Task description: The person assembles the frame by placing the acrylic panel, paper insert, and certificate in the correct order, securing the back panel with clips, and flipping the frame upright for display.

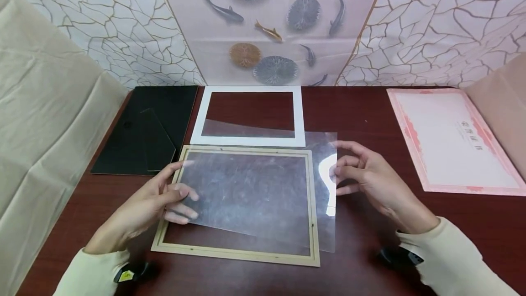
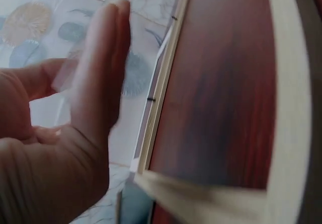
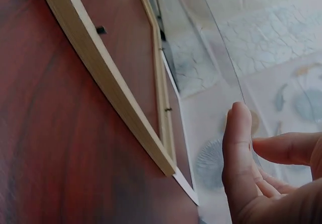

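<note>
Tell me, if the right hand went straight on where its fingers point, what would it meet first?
The clear sheet, whose edge the right hand already pinches. Past that, its line seems to run over the frame, though depth is unclear.

Patterned backdrop behind brown table

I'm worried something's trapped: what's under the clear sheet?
Through the sheet: frame, table, seemingly left fingers and part of the white mat. Glare by the right hand hides a patch.
</note>
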A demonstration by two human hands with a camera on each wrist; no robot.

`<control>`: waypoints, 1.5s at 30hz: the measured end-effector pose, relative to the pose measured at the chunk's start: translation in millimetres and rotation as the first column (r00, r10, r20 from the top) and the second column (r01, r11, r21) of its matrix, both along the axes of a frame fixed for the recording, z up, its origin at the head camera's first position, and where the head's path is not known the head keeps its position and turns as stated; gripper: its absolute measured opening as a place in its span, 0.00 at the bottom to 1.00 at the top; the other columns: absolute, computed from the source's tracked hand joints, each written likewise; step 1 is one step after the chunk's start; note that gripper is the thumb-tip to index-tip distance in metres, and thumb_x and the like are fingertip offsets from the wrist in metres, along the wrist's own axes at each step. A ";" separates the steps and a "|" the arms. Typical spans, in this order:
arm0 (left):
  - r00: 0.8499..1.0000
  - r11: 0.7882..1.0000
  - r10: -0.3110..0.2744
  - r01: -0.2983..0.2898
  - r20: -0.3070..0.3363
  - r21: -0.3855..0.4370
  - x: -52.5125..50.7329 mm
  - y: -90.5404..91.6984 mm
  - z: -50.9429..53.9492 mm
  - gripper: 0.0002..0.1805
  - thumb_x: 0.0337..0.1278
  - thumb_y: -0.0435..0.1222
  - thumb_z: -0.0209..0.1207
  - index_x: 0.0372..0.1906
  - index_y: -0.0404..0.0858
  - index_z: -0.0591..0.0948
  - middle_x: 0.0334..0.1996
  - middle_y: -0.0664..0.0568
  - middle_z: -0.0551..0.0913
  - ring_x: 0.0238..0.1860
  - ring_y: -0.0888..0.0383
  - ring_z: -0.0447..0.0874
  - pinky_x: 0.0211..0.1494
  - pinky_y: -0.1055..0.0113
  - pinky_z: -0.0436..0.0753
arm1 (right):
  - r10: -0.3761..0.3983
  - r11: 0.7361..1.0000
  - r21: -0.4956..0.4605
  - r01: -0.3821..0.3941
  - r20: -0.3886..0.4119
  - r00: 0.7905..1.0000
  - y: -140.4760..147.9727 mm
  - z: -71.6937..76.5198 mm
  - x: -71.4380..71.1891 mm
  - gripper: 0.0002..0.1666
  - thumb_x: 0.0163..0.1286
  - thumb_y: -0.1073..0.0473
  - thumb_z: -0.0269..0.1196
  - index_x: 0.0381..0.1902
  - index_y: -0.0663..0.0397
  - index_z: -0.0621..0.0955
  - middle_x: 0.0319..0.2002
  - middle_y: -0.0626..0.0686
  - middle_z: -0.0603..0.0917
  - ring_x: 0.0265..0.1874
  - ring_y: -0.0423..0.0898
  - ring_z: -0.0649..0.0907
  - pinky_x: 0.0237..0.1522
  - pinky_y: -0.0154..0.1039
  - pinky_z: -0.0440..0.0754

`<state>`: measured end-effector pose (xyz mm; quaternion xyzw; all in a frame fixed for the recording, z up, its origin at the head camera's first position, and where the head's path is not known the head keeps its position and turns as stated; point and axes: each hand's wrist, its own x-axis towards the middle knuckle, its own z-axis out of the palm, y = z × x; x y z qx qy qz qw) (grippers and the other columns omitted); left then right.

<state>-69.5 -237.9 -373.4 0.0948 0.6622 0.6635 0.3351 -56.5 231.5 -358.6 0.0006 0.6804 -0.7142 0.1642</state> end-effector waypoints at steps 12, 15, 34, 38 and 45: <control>0.988 0.922 0.093 -0.131 -0.120 -0.364 23.9 -13.6 5.6 0.43 0.73 0.30 0.59 0.84 0.34 0.51 0.45 0.40 0.80 0.37 0.57 0.86 0.37 0.57 0.91 | 0.033 0.991 0.127 -0.041 0.063 0.997 -30.8 -12.8 -1.2 0.38 0.71 0.75 0.56 0.77 0.64 0.62 0.30 0.50 0.83 0.27 0.46 0.87 0.34 0.51 0.91; 0.986 0.883 0.083 -0.141 -0.148 -0.447 28.7 -17.2 4.2 0.43 0.71 0.32 0.62 0.83 0.33 0.54 0.43 0.42 0.80 0.33 0.59 0.82 0.33 0.61 0.88 | 0.037 0.989 0.142 -0.048 0.076 0.996 -36.8 -15.6 -2.2 0.39 0.70 0.76 0.56 0.78 0.64 0.62 0.31 0.52 0.84 0.26 0.46 0.87 0.34 0.50 0.91; 0.981 0.853 0.037 -0.131 -0.192 -0.506 36.6 -17.3 -1.7 0.42 0.70 0.31 0.63 0.81 0.26 0.56 0.35 0.46 0.77 0.26 0.62 0.78 0.28 0.67 0.82 | 0.043 0.960 0.273 -0.064 0.082 0.996 -50.8 -24.3 -9.4 0.40 0.66 0.77 0.54 0.77 0.71 0.62 0.30 0.57 0.82 0.20 0.45 0.84 0.27 0.45 0.90; 0.968 0.834 0.022 -0.155 -0.250 -0.529 38.9 -16.0 -3.3 0.40 0.69 0.32 0.65 0.79 0.26 0.60 0.34 0.48 0.76 0.26 0.65 0.76 0.26 0.69 0.79 | 0.048 0.957 0.281 -0.069 0.081 0.996 -52.1 -25.2 -9.7 0.40 0.66 0.76 0.55 0.77 0.71 0.62 0.29 0.56 0.82 0.19 0.44 0.84 0.27 0.45 0.90; 0.925 0.758 -0.031 -0.225 -0.378 -0.613 41.7 -10.1 -3.5 0.37 0.67 0.32 0.67 0.76 0.28 0.66 0.32 0.51 0.77 0.23 0.67 0.73 0.25 0.69 0.76 | 0.059 0.942 0.326 -0.079 0.068 0.996 -53.8 -26.2 -10.3 0.41 0.67 0.76 0.55 0.78 0.71 0.61 0.27 0.54 0.81 0.18 0.43 0.83 0.23 0.42 0.88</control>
